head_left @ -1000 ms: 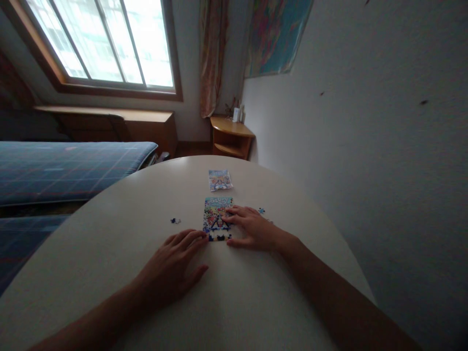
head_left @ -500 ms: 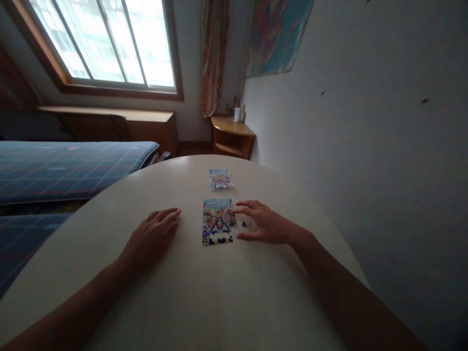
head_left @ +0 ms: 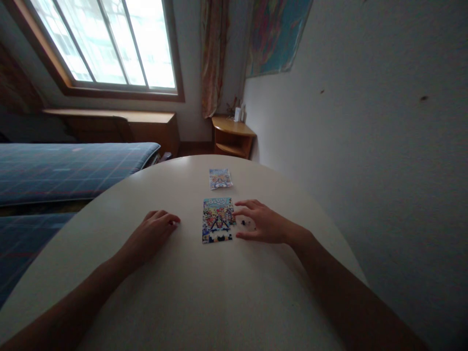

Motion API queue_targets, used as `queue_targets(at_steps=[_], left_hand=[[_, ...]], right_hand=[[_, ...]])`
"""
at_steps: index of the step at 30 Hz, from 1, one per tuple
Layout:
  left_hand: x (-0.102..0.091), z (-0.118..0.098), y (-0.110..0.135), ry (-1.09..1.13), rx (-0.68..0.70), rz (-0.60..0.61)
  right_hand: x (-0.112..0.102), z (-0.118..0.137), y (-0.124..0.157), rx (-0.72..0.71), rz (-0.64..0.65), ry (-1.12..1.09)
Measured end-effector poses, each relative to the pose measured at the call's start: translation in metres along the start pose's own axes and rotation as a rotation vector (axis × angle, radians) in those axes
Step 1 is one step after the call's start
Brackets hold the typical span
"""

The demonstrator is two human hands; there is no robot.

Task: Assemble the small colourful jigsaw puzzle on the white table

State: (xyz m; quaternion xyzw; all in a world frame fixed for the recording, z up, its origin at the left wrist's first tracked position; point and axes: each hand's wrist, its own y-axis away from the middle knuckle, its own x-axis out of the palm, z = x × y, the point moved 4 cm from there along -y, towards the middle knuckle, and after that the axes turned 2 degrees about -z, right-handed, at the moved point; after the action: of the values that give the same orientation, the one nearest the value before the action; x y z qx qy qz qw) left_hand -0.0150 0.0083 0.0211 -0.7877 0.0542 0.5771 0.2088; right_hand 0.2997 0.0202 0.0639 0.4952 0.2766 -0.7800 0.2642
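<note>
On the pale round-edged table (head_left: 204, 302): a colourful jigsaw (head_left: 217, 217), a smaller picture (head_left: 220, 179) beyond, small pieces (head_left: 243, 223) alongside.

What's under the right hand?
A dark piece shows on the table within the curve of the right hand; anything directly beneath the hand is covered.

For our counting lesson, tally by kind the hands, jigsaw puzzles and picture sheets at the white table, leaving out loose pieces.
Hands: 2 (left hand, right hand)
Jigsaw puzzles: 1 (jigsaw puzzle)
Picture sheets: 1 (picture sheet)
Total: 4
</note>
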Motion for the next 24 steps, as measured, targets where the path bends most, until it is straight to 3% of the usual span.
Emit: queue_targets(at_steps=[3,8,15,21,24], left_hand=[[-0.001,-0.005,0.002,0.075,-0.001,-0.024],[-0.004,-0.035,0.007,0.318,-0.032,-0.072],[0.001,-0.072,0.015,0.771,-0.265,-0.068],[0.001,-0.077,0.015,0.954,-0.314,-0.077],[0.001,-0.076,0.016,0.857,-0.242,-0.081]], right_hand=[[0.001,0.004,-0.002,-0.027,-0.019,-0.016],[0.007,0.024,-0.011,-0.014,-0.129,-0.084],[0.025,0.067,-0.020,0.131,-0.212,-0.519],[0.032,0.072,-0.021,0.144,-0.199,-0.629],[0.033,0.063,-0.021,0.211,-0.195,-0.624]])
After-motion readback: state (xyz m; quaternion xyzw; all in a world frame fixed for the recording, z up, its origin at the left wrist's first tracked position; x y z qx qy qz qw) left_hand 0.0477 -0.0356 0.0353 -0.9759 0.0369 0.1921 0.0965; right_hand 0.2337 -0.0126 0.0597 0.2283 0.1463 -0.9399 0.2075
